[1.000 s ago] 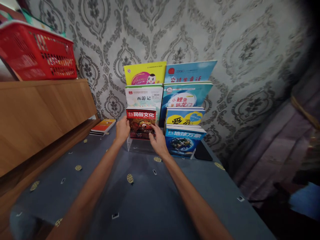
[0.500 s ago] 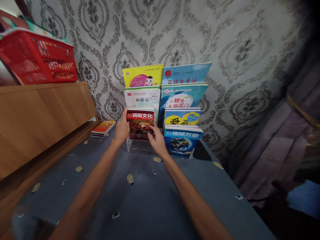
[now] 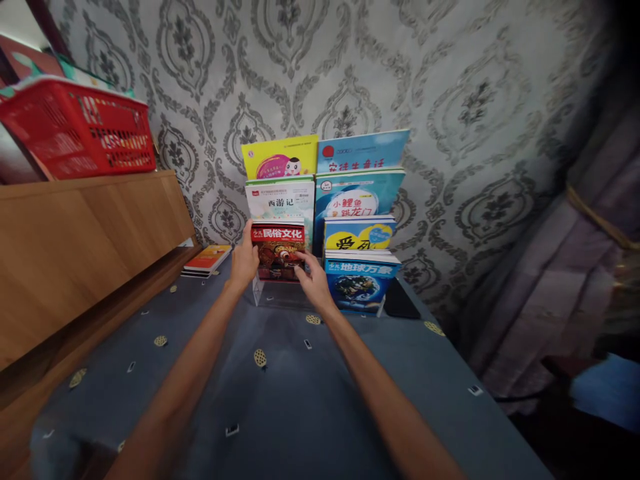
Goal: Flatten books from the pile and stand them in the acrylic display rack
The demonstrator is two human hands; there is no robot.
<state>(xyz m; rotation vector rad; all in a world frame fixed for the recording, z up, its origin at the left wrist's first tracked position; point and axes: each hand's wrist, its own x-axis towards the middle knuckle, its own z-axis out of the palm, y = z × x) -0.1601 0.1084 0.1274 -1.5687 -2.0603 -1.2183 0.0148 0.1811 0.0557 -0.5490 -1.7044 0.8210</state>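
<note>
A red book (image 3: 278, 241) with white lettering stands upright in the front left slot of a clear book rack (image 3: 280, 293). My left hand (image 3: 243, 261) grips its left edge, fingers up along the side. On its right side my right hand (image 3: 315, 281) holds the book, thumb and forefinger against the cover; its other fingers are partly hidden. Behind it rise a white book (image 3: 280, 200) and a yellow book (image 3: 295, 152). To the right stand a blue book with a globe (image 3: 357, 287), a yellow-and-blue book (image 3: 345, 235) and two taller blue books (image 3: 385, 190).
Orange-covered books (image 3: 207, 257) lie stacked at the back left of the dark blue tablecloth (image 3: 280, 413). A red basket (image 3: 80, 127) sits on a wooden cabinet (image 3: 90, 253) at left. A dark flat object (image 3: 403, 300) lies right of the rack. Curtain (image 3: 540, 287) hangs at right.
The view has shifted slightly, so the rack and books appear a little further left. Both hands stay at the sides of the red book.
</note>
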